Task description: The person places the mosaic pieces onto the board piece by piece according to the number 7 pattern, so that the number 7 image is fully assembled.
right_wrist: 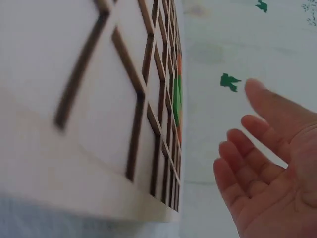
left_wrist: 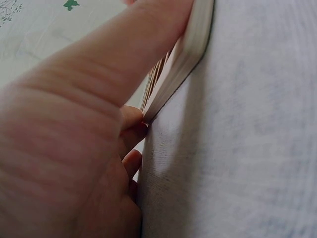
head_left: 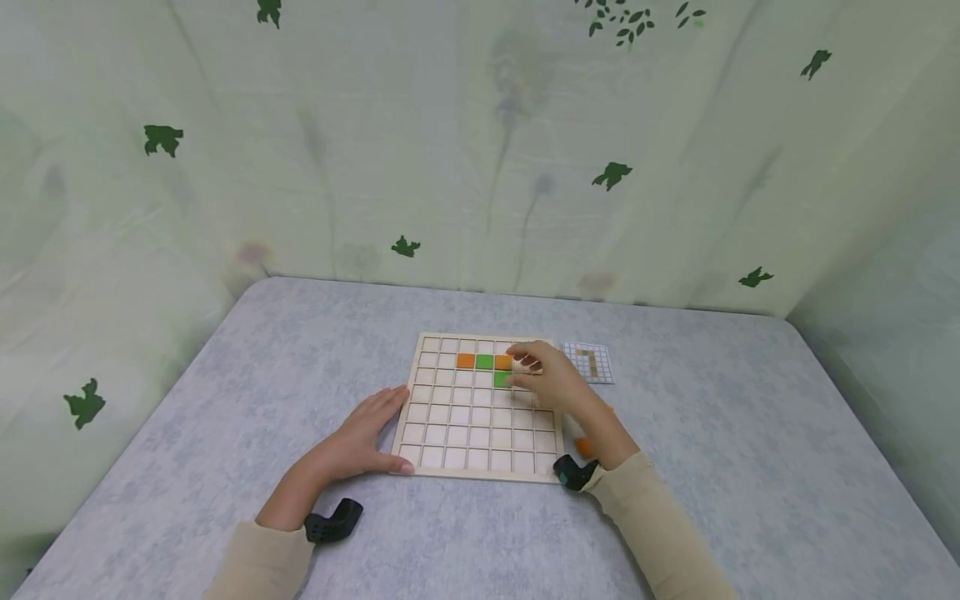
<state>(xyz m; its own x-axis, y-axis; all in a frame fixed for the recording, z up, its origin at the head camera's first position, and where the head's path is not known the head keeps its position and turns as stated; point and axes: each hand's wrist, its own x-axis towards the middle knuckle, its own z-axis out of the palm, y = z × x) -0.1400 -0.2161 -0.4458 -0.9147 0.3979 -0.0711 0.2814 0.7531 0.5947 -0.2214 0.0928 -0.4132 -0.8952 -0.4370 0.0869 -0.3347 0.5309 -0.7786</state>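
My right hand (head_left: 551,379) hovers, fingers relaxed and empty, over a green tile (head_left: 502,379) near the board's (head_left: 480,467) far edge; my left hand (head_left: 365,433) lies flat, bracing its left edge mid-table (head_left: 225,400). The tiles look thin, light, stiff: pinch by the edges.

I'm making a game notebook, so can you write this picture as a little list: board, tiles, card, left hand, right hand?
board: wooden grid board flat on the grey table
tiles: orange tile, green tile, orange tile in a row; another green tile below
card: pattern card lies right of the board
left hand: left hand rests against the board's left edge, fingers straight
right hand: right hand hovers over the tiles, fingers relaxed, holding nothing
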